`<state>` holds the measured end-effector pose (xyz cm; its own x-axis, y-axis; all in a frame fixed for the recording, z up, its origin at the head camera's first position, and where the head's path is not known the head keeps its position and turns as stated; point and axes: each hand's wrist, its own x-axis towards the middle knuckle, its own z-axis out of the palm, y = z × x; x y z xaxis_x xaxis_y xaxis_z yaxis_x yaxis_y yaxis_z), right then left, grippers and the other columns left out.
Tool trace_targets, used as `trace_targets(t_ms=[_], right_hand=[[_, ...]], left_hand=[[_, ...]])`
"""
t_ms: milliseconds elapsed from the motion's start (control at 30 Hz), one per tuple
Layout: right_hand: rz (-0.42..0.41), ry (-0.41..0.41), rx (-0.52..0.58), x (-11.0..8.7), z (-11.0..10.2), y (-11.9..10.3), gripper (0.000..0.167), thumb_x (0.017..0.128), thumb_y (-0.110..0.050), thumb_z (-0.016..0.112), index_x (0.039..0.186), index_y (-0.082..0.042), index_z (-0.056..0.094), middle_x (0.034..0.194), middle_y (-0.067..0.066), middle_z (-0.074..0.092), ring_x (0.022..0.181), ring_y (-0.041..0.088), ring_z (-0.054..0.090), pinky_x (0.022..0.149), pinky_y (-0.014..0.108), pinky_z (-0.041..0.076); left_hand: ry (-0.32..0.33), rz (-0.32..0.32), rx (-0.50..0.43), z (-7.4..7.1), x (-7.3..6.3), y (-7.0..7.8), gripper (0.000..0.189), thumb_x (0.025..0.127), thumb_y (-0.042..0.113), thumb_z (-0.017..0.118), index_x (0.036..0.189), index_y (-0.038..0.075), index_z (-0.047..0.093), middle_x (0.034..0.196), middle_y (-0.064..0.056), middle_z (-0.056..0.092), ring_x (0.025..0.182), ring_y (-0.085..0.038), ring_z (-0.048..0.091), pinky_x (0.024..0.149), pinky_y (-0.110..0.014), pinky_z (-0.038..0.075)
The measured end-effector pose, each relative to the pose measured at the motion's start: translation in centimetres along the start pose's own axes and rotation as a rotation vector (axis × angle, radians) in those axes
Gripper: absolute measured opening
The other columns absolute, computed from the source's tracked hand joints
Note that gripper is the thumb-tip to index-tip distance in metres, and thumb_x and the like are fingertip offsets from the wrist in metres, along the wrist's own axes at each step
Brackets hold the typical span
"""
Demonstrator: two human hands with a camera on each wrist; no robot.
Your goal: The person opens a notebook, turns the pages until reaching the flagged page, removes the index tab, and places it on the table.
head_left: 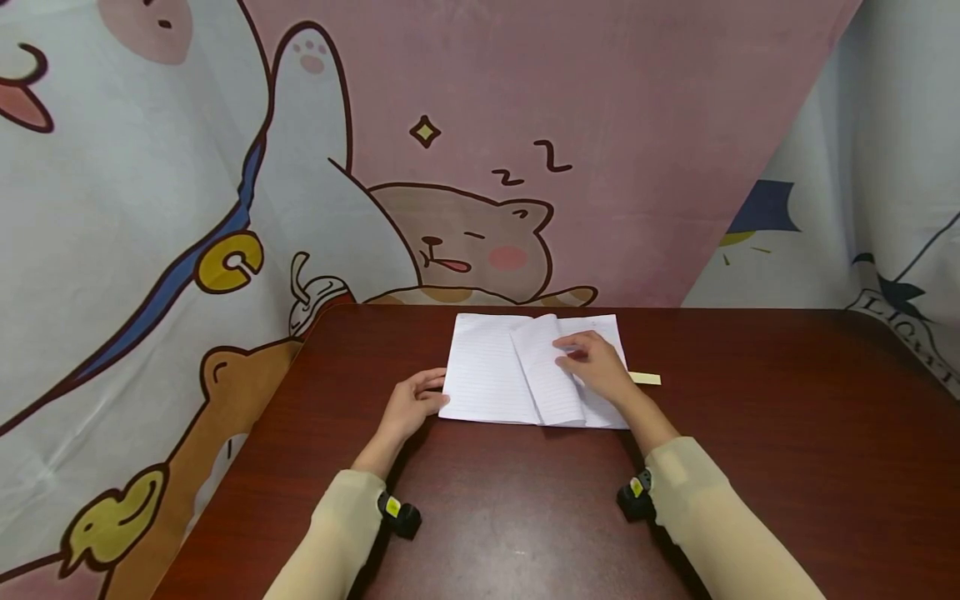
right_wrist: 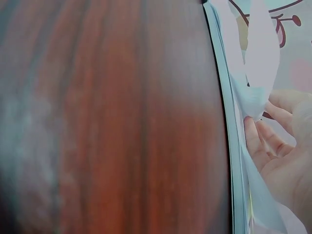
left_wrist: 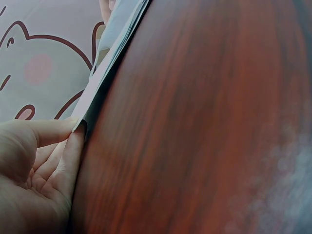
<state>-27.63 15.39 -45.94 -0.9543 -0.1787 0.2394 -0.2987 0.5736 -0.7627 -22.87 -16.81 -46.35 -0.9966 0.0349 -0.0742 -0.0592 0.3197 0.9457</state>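
Observation:
An open notebook (head_left: 487, 367) with white lined pages lies on the table. At its left edge my left hand (head_left: 411, 406) pinches the corner between thumb and fingers; the left wrist view shows the thumb (left_wrist: 53, 131) above and a finger beneath the edge. Over the right half, my right hand (head_left: 597, 367) holds a lifted page (head_left: 551, 375), which stands partly turned and curved. Seen from the right wrist, this page (right_wrist: 261, 53) bends down to the fingertips (right_wrist: 251, 129). A pale yellow paper strip (head_left: 645, 378) sticks out past the notebook's right side.
The dark reddish-brown wooden table (head_left: 495, 508) extends on both sides and in front of the notebook. Behind it hangs a cloth (head_left: 637, 150) printed with cartoon animals. Each wrist carries a small black camera (head_left: 405, 518).

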Motion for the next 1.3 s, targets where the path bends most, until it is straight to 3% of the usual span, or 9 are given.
trace_targets(t_ms=[1300], right_hand=[[0.017,-0.037,0.028,0.0,1.6,-1.5,0.031,0.089,-0.008,0.071,0.119,0.0,0.069,0.12,0.023,0.061,0.099,0.035,0.067,0.091,0.047,0.053]], left_hand=[[0.017,0.008,0.004,0.1,0.0,-0.3,0.043,0.088,0.0,0.071,0.13,0.006,0.065,0.124,-0.02,0.069,0.102,-0.025,0.07,0.074,-0.023,0.053]])
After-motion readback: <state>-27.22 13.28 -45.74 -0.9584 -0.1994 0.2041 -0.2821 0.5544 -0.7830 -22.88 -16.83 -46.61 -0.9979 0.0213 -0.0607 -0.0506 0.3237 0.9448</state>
